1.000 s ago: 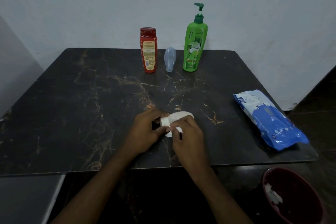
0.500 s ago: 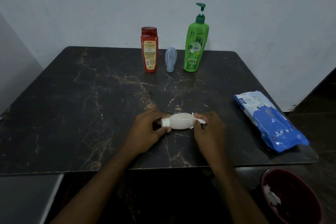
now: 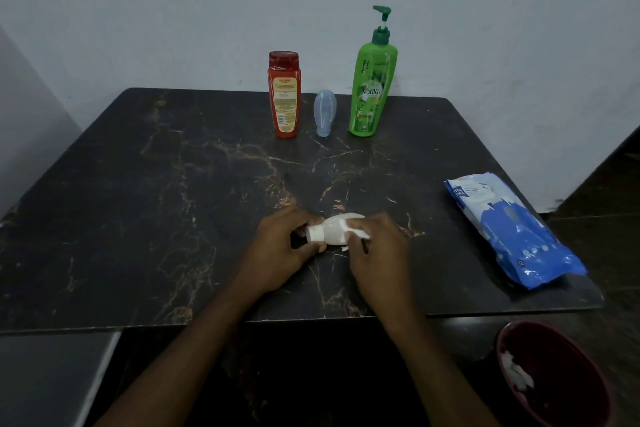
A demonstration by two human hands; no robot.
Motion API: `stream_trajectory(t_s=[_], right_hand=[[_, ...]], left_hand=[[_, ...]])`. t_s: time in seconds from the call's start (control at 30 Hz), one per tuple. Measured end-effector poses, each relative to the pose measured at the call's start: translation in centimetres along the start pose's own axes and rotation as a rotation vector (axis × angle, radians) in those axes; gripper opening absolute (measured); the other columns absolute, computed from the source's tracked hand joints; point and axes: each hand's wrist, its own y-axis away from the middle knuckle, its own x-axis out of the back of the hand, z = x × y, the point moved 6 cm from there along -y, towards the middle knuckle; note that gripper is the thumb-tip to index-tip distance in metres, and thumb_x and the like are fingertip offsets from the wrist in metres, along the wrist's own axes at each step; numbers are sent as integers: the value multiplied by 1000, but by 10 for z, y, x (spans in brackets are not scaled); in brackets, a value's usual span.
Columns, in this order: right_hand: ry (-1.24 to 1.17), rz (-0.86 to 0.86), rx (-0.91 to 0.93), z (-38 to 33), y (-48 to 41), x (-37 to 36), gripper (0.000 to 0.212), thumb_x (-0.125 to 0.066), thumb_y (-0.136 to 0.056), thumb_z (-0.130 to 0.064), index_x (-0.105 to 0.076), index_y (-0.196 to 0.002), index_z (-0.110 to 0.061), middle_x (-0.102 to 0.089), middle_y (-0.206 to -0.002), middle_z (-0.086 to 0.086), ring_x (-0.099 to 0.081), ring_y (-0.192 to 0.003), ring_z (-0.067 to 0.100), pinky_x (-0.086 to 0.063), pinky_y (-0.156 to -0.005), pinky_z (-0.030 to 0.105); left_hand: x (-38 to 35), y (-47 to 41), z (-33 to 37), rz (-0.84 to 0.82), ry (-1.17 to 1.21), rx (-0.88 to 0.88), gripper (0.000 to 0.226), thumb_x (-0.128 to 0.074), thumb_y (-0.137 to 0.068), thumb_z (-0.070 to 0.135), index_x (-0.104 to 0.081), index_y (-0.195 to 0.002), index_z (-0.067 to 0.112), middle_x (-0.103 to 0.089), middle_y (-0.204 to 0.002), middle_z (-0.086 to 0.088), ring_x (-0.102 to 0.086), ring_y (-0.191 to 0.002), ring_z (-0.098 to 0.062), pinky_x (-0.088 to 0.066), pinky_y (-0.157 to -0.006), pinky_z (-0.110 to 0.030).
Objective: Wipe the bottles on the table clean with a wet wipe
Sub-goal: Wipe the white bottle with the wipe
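- I am looking down at a dark marble-patterned table (image 3: 138, 218) set against a pale wall, with both my bare forearms reaching in from the bottom.
- My left hand (image 3: 280, 253) curls round the capped end of a small white bottle (image 3: 334, 236). Thumb and fingers pinch it near its white cap (image 3: 316, 233).
- The white bottle lies on its side near the table's front edge, at the middle, with its cap pointing left.
- My right hand (image 3: 377, 253) covers the bottle's right half, fingers bent and gripping a white wet wipe (image 3: 363, 235) against the bottle's body. Only small bits of the wipe show past my fingers.
- At the far edge of the table three bottles stand upright in a row, apart from one another: a red bottle (image 3: 284, 97) on the left, a small pale blue bottle (image 3: 325, 113) standing on its cap in the middle, and a tall green pump bottle (image 3: 370, 87) on the right.
- A blue and white pack of wipes (image 3: 509, 229) lies flat near the table's right edge, well apart from my hands.
- Below the table's right front corner sits a dark red bin (image 3: 571, 392) with crumpled white wipes (image 3: 516, 373) inside.
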Motion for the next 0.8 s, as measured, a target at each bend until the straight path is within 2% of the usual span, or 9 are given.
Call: stream_trajectory(t_s=[0.07, 0.17, 0.23, 0.33, 0.5, 0.57, 0.67, 0.73, 0.8], right_hand=[[-29, -3, 12, -1, 1, 0, 17, -69, -85, -7, -73, -99, -15, -60, -99, -1, -55, -88, 7, -33, -77, 1], [-58, 62, -151, 20, -12, 13, 18, -67, -89, -14, -73, -105, -19, -64, -103, -1, -59, -89, 7, -37, -71, 3], [-89, 79, -207, 26, -15, 15, 20, -65, -90, -15, -73, -108, -19, -65, -106, -1, -61, -93, 8, -40, -76, 8], [-11, 57, -98, 10, -8, 10, 19, -63, -89, -11, -72, -106, -14, -61, -103, 2, -59, -90, 11, -39, -77, 15], [97, -130, 127, 10, -1, 3, 34, -67, -87, -7, -66, -121, -12, -49, -108, -5, -44, -90, -3, -30, -81, -3], [145, -173, 119, 16, -7, 7, 32, -65, -90, -12, -65, -122, -14, -53, -112, -2, -43, -90, -2, -32, -80, 3], [81, -152, -46, 28, -18, 16, 26, -66, -92, -24, -67, -117, -17, -60, -111, -2, -53, -92, 4, -37, -81, 17], [46, -121, -93, 29, -21, 16, 24, -67, -91, -26, -69, -114, -19, -61, -110, -4, -55, -95, 5, -35, -82, 11], [61, -86, -72, 18, -17, 10, 21, -67, -91, -24, -70, -111, -18, -57, -105, -9, -51, -91, 3, -32, -76, 2]], left_hand=[[0, 0, 0, -4, 1, -1, 39, -89, -74, 20, -74, -110, 20, -67, -98, 11, -61, -89, -2, -44, -77, -11], [0, 0, 0, -6, -4, -7, 40, -88, -75, 22, -73, -112, 20, -67, -99, 10, -61, -90, -4, -45, -77, -13], [0, 0, 0, -6, -3, -8, 40, -88, -75, 22, -74, -112, 20, -67, -98, 10, -61, -89, -4, -45, -77, -13], [0, 0, 1, -6, -9, -5, 40, -88, -74, 22, -74, -111, 19, -68, -99, 10, -60, -89, -1, -44, -77, -11], [1, 0, 2, 2, -3, -9, 39, -89, -74, 21, -74, -110, 20, -67, -98, 10, -60, -89, -2, -45, -76, -13], [1, 0, 2, 2, -5, -13, 40, -89, -74, 22, -74, -111, 19, -68, -98, 9, -61, -88, -3, -48, -77, -18], [1, 0, 2, -2, 7, -17, 40, -89, -74, 21, -74, -111, 19, -68, -98, 9, -61, -88, -3, -48, -76, -18], [0, 0, 2, -5, 0, -16, 39, -89, -75, 22, -74, -111, 19, -67, -98, 10, -61, -88, -3, -47, -76, -16], [0, 1, 3, -3, -11, -17, 38, -89, -75, 22, -73, -110, 19, -67, -98, 10, -60, -89, -2, -45, -75, -13]])
